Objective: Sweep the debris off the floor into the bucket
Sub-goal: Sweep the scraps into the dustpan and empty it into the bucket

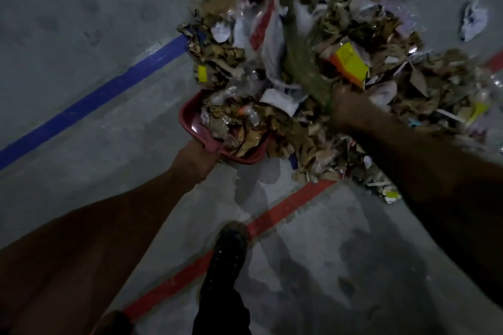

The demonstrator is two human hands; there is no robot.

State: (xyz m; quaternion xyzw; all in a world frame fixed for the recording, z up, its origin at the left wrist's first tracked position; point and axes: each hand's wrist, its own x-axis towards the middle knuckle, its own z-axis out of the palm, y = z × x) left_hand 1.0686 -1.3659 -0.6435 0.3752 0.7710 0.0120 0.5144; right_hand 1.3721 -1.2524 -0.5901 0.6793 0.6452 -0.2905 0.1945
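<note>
A large heap of debris (pixel 340 43), torn cardboard, paper, plastic wrappers and a yellow box, covers the grey floor at the upper right. A red dustpan (pixel 190 122) lies at the heap's near left edge, partly filled with scraps. My left hand (pixel 196 160) grips the dustpan's handle from below. My right hand (pixel 345 109) is closed around a grass broom (pixel 302 62), whose blurred bristles lie across the heap above the dustpan. No bucket is in view.
A blue tape line (pixel 89 106) runs diagonally across the floor at left, a red tape line (pixel 272 215) crosses below the heap. My black shoe (pixel 226 261) stands on the red line. A crumpled white paper (pixel 473 22) lies apart at far right.
</note>
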